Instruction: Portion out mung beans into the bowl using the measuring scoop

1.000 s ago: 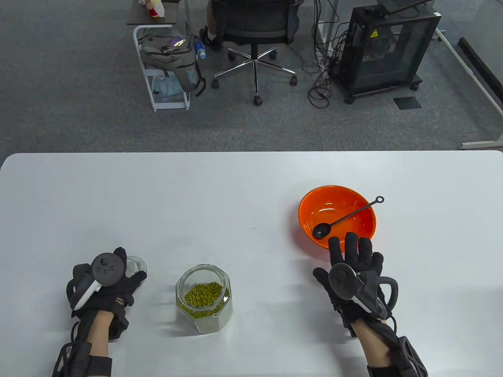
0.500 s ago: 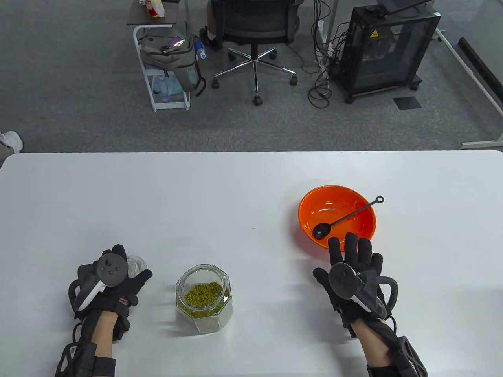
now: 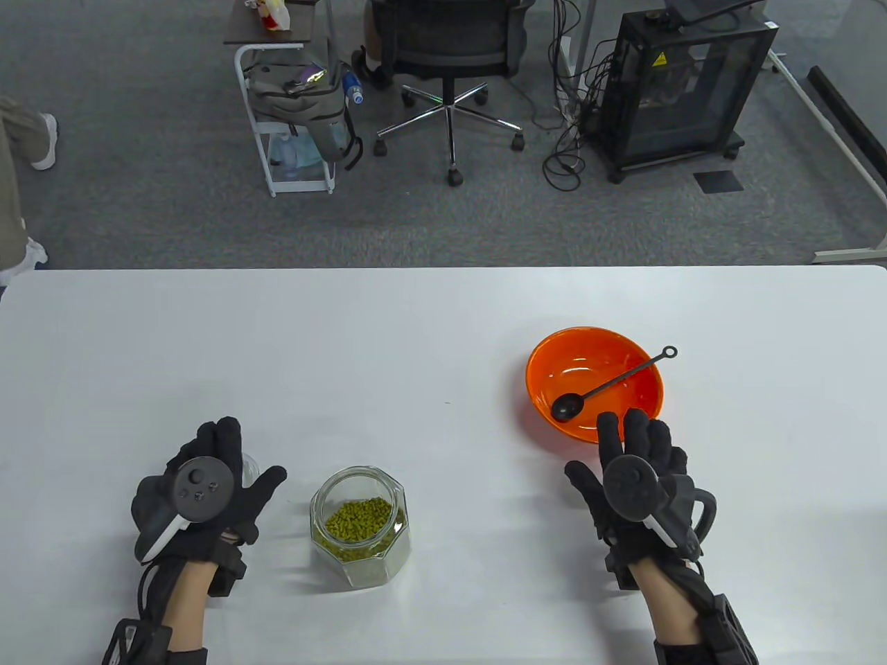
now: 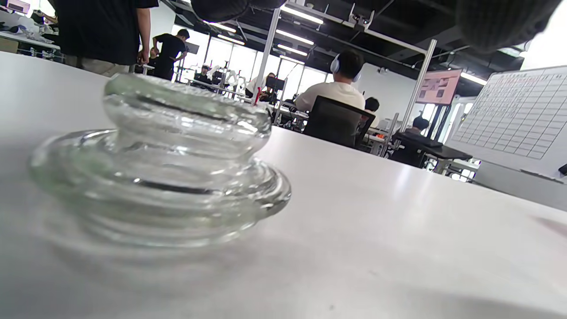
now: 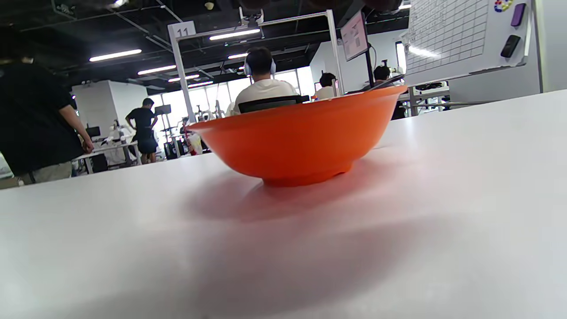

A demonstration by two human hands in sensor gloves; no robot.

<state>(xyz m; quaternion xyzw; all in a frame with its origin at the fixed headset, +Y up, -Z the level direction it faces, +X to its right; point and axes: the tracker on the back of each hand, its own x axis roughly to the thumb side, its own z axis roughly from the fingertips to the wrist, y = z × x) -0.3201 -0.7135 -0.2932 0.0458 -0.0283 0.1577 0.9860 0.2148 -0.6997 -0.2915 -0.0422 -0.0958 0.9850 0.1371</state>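
An open glass jar (image 3: 358, 528) of green mung beans (image 3: 359, 519) stands near the table's front, left of centre. Its glass lid (image 3: 250, 465) (image 4: 168, 168) lies flat on the table, mostly hidden under my left hand (image 3: 232, 478). That hand hovers over the lid with fingers spread and holds nothing. The orange bowl (image 3: 596, 360) (image 5: 301, 133) sits to the right. A black measuring scoop (image 3: 567, 407) lies inside it, its handle resting on the far right rim. My right hand (image 3: 610, 450) is flat and straight-fingered, its fingertips over the bowl's near rim.
The white table (image 3: 416, 332) spans the view. Behind it on the floor are an office chair (image 3: 447, 41), a small cart with a bag (image 3: 294, 104) and a black cabinet (image 3: 682, 83). A person (image 3: 17, 180) walks at the far left edge.
My left hand uncurled from the lid, spread its fingers and shifted slightly right. My right hand slid a little right and forward. A person has come in at the left edge.
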